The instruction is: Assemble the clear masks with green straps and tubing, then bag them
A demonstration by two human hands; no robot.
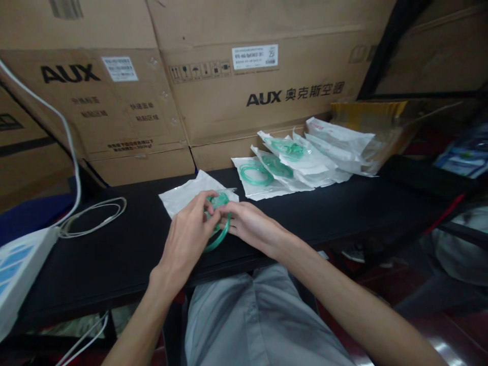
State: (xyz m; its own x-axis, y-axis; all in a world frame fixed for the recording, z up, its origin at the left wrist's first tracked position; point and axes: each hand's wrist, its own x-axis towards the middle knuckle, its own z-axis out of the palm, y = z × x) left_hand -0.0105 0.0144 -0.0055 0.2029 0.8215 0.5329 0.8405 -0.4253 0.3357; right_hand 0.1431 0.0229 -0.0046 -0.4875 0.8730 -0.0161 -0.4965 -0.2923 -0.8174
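Note:
A coil of green tubing (218, 239) is held between both hands above the front part of the black table. My left hand (192, 223) pinches it from the left, thumb and forefinger bent around it. From the right, my right hand (247, 222) grips the same coil with thumb and fingers. Behind the hands lies a white packet (179, 195), partly covered by my left hand. To the right, several white packets (301, 157) overlap in a row, and green tubing shows through some of them. The fingertips partly hide the coil's upper part.
Large cardboard boxes (213, 101) stand along the back of the black table (114, 254). A white power strip (23, 269) and a looped white cable (97, 216) lie at the left. A dark item (415, 178) sits at the right end.

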